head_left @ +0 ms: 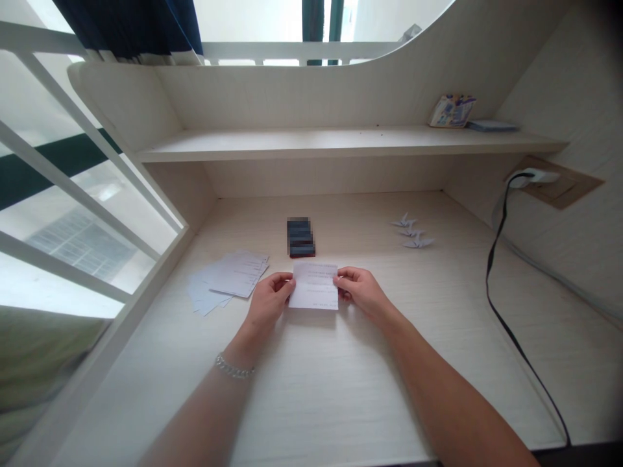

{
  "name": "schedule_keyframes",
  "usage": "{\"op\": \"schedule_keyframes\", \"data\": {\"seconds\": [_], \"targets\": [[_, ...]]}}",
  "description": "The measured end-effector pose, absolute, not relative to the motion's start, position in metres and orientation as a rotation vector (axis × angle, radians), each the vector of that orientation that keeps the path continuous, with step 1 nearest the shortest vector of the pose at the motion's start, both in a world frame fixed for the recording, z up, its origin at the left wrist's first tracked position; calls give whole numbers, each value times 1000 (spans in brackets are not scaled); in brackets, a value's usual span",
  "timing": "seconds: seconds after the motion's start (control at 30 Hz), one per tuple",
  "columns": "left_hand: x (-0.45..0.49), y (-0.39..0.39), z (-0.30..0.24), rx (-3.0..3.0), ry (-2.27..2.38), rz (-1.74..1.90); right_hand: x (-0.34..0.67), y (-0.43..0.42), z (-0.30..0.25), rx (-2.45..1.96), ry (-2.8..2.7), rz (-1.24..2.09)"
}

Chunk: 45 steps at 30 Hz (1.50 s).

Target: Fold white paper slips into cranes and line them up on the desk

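Observation:
A square sheet of paper (pixel 315 288) with faint printed lines is held up a little off the desk, spread between both hands. My left hand (pixel 269 297) pinches its left edge between thumb and fingers. On the opposite edge, my right hand (pixel 361 292) grips the paper the same way. To the left lies a loose pile of paper sheets (pixel 236 274), some printed. Several folded paper cranes (pixel 417 244) stand in a short row at the back right. Just beyond the held sheet is a dark, pixelated rectangular object (pixel 300 237).
A shelf (pixel 292 141) spans the back of the desk (pixel 311 402), bearing a small colourful box (pixel 452 111) and a flat item (pixel 492 125). On the right, a black cable (pixel 497 311) runs from a wall socket (pixel 559 183) down across the desk. White railings (pixel 73 175) border the left.

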<state>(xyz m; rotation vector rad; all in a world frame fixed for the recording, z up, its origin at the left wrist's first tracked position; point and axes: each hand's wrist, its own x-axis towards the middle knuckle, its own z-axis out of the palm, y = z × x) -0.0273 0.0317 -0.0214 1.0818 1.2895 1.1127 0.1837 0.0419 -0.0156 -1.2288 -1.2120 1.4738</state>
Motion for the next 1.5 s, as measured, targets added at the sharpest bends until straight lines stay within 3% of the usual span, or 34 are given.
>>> {"op": "schedule_keyframes", "data": {"seconds": [0.43,0.8,0.97,1.2,1.4,1.5], "targets": [[-30,31,-18,1315,1377,1154,194,39,-8,-1209,-1348,1646],[-35,23,-1,1688,1625,1125,188,39,-16,-1283,-1164,1429],[-23,11,1,2115,1382,976,181,38,-21,-1328,-1039,1410],[-10,7,-13,2254,1426,773,194,29,-8,-1262,-1468,1577],[-17,8,-11,2251,1382,678,202,24,-1,-1492,-1964,997],[-16,7,-10,2240,1353,666,199,23,2,-1424,-2075,864]]}}
